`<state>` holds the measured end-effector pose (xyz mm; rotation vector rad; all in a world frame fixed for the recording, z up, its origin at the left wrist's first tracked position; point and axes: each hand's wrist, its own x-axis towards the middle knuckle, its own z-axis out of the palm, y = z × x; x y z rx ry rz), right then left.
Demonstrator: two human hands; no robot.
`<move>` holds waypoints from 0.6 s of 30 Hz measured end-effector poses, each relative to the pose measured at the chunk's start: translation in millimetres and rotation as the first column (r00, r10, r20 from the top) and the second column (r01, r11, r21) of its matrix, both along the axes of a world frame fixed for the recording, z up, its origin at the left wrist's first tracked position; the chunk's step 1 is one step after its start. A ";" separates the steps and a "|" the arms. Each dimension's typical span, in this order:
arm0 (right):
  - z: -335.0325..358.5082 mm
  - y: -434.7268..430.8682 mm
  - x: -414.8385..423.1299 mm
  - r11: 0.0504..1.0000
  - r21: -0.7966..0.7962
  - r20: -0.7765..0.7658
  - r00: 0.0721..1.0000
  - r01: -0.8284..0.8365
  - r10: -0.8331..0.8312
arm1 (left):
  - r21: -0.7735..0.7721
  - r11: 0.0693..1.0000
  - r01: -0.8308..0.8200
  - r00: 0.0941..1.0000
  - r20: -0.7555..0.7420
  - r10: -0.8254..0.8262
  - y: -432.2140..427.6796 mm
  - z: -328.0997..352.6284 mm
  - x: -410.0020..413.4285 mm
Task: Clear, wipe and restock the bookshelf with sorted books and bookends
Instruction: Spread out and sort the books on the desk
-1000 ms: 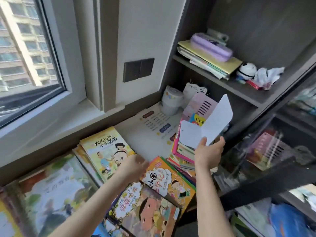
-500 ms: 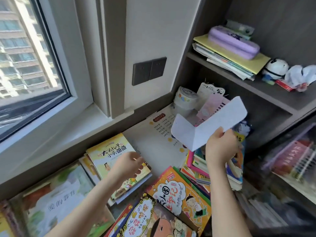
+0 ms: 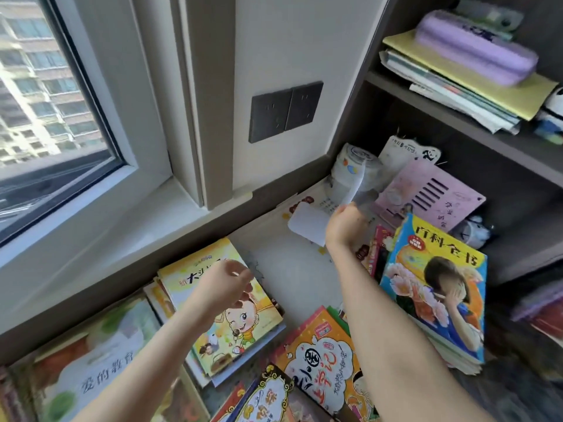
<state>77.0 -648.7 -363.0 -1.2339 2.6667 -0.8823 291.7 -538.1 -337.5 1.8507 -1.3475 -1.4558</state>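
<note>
Carried left and lower than half a second ago: the white bookend [image 3: 306, 226], off the book stack and now low over the pale sheet [image 3: 292, 278] at the far middle. Shifted slightly as well: the left hand [image 3: 225, 284], hovering above the yellow book [image 3: 219, 309].

Risks, left to right. Could nudge the yellow book's pile askew with the left forearm, close over it. Might lose the bookend, which looks thin and smooth and is held only near its fold by the right hand [image 3: 344, 223]. Could bump the tape roll [image 3: 353, 169] just beyond, or clip the blue book [image 3: 435, 287] topping the tall stack on the right and slide it off.

Fingers: left ones loosely curled, thumb near fingertips, gripping nothing visible. Right ones closed round the bookend's bend; seen from behind, so exact pinch impossible to tell.
</note>
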 end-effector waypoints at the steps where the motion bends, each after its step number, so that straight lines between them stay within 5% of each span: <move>1: -4.2 -7.6 -1.5 1.000 -0.005 0.021 1.000 0.003 -0.003 | 0.007 1.000 -0.006 1.000 -0.008 0.006 -2.9 -1.8 -0.7; 13: -28.5 -23.0 -9.2 0.998 0.053 0.389 0.921 0.013 -0.032 | 0.034 0.999 -0.005 0.992 -0.124 0.009 -23.6 -15.6 -36.2; 18: 47.6 40.5 -22.4 0.996 -0.079 0.190 0.981 0.044 -0.028 | -0.005 0.998 0.062 0.977 -0.205 -0.062 -16.4 -18.0 -80.5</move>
